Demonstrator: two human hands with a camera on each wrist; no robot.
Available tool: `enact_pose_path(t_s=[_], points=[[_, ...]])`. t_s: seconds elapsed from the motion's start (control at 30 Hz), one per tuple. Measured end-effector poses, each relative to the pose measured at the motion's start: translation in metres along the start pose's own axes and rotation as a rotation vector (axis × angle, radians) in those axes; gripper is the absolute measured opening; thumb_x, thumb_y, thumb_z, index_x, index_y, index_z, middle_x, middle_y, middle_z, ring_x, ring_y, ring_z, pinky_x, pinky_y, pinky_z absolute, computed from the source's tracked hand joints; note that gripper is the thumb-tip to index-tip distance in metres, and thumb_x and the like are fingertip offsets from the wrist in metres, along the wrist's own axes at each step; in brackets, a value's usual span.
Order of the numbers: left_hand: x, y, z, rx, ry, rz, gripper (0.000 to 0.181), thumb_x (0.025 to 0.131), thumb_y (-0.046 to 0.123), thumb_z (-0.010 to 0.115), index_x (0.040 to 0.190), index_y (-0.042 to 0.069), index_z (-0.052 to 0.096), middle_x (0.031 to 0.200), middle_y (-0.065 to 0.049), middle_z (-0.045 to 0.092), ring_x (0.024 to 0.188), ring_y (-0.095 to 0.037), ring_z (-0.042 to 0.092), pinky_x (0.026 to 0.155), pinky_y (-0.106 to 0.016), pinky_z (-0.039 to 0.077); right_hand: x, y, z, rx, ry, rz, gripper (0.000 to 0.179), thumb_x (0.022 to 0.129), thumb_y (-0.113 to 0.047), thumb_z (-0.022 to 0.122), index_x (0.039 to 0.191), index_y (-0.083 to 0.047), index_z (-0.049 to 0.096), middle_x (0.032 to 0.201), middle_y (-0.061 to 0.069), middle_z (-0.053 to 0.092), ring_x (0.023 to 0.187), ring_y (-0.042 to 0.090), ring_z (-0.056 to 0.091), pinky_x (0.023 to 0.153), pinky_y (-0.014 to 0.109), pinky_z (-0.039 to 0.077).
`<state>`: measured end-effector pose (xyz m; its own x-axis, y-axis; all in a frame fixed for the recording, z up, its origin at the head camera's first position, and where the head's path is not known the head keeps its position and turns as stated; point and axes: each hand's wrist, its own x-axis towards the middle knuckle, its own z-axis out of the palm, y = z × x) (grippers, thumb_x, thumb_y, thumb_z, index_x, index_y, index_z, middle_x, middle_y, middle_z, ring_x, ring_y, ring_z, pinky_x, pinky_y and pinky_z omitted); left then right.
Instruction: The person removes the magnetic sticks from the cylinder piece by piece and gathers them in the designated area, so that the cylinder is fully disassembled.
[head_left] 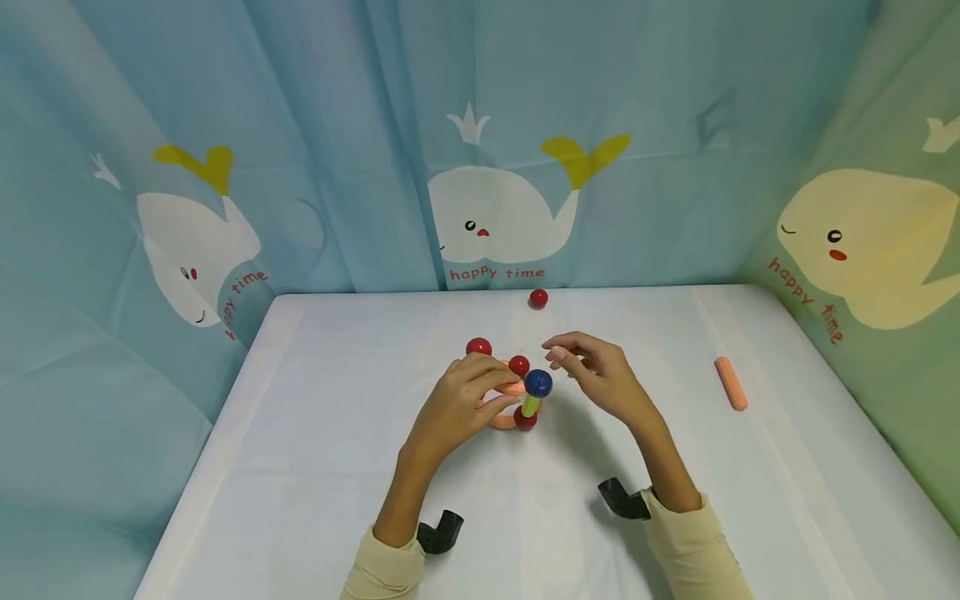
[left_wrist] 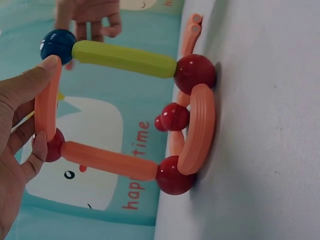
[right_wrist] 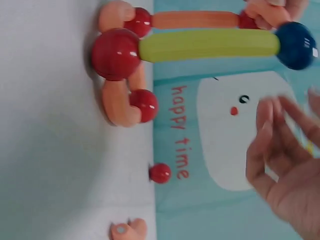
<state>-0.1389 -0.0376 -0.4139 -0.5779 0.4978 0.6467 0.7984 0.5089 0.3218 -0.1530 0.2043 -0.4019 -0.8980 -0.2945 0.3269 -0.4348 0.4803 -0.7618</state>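
Note:
A toy frame of rods and balls stands on the table. Its base is a ring of curved orange rods [left_wrist: 200,130] with red balls [left_wrist: 195,74] at the joints. Upright from it rise a yellow-green rod [right_wrist: 210,44] topped by a blue ball [head_left: 538,383] and a straight orange rod [left_wrist: 110,161] topped by a red ball. My left hand [head_left: 461,396] pinches another orange rod [left_wrist: 47,100], thumb at the end touching the blue ball, fingers by the upper red ball. To the right of the blue ball hovers my right hand [head_left: 600,379], fingers loosely bent, holding nothing.
One loose red ball [head_left: 538,298] lies at the table's back edge. Far to the right is a loose orange rod [head_left: 731,383]. Black bent pieces [head_left: 440,532] stick out by both sleeves. A whale-print curtain [head_left: 337,167] hangs behind the white table [head_left: 315,417].

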Motion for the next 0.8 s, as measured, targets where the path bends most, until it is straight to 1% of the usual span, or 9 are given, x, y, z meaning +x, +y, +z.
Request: enact_pose_path(t_s=[0.07,0.17,0.23,0.3,0.43,0.63,0.8], points=[[-0.0001,-0.0001,0.0005,0.000,0.005,0.001,0.031,0.076,0.019,0.084,0.104,0.010,0.075,0.104,0.000,0.071,0.103,-0.015,0.062,0.097,-0.028,0.050,-0.0026,-0.0035,-0.0028,0.034,-0.060,-0.060,0.022,0.094,-0.007,0.063,0.115,-0.010,0.067,0.107,0.005,0.070,0.094,0.010,0.064,0.075,0.026,0.054],[-0.0003,0.0001,0.0011,0.002,0.010,0.000,0.032,0.075,0.019,0.085,0.104,0.010,0.075,0.103,0.000,0.071,0.102,-0.015,0.062,0.096,-0.028,0.050,-0.0051,-0.0075,-0.0037,0.084,-0.151,-0.138,0.034,0.086,-0.002,0.072,0.118,-0.011,0.066,0.112,0.005,0.068,0.102,0.014,0.061,0.079,0.031,0.055],[-0.0005,0.0004,0.0016,0.006,0.012,0.000,0.032,0.075,0.018,0.085,0.104,0.009,0.075,0.103,-0.001,0.071,0.102,-0.016,0.061,0.096,-0.027,0.051,-0.0055,-0.0089,-0.0029,0.101,-0.192,-0.168,0.041,0.081,-0.001,0.076,0.120,-0.011,0.065,0.113,0.004,0.067,0.103,0.015,0.061,0.080,0.034,0.056],[-0.0005,0.0008,0.0020,0.012,0.014,0.001,0.033,0.075,0.018,0.085,0.105,0.008,0.075,0.104,-0.002,0.071,0.103,-0.016,0.061,0.095,-0.028,0.051,-0.0058,-0.0094,-0.0017,0.103,-0.214,-0.179,0.044,0.080,-0.001,0.078,0.120,-0.012,0.065,0.113,0.002,0.066,0.103,0.014,0.060,0.081,0.035,0.057],[0.0000,0.0021,0.0022,0.011,0.016,-0.001,0.032,0.075,0.018,0.085,0.104,0.008,0.075,0.104,-0.003,0.071,0.102,-0.017,0.062,0.095,-0.029,0.052,-0.0057,-0.0089,-0.0005,0.097,-0.220,-0.182,0.042,0.081,-0.004,0.078,0.119,-0.015,0.065,0.111,-0.001,0.066,0.100,0.010,0.061,0.082,0.033,0.058],[0.0007,0.0029,0.0026,0.001,0.016,-0.009,0.031,0.075,0.017,0.085,0.103,0.008,0.075,0.103,-0.003,0.071,0.102,-0.017,0.062,0.096,-0.029,0.051,-0.0060,-0.0079,-0.0007,0.101,-0.215,-0.207,0.040,0.081,-0.003,0.077,0.118,-0.013,0.066,0.110,0.000,0.067,0.096,0.012,0.062,0.081,0.032,0.058],[0.0008,0.0021,0.0043,-0.011,0.011,-0.008,0.031,0.076,0.017,0.085,0.103,0.007,0.075,0.103,-0.003,0.071,0.102,-0.017,0.062,0.096,-0.029,0.051,-0.0064,-0.0080,-0.0017,0.096,-0.211,-0.202,0.038,0.081,-0.005,0.078,0.117,-0.011,0.067,0.109,-0.001,0.067,0.096,0.011,0.062,0.080,0.033,0.058]])
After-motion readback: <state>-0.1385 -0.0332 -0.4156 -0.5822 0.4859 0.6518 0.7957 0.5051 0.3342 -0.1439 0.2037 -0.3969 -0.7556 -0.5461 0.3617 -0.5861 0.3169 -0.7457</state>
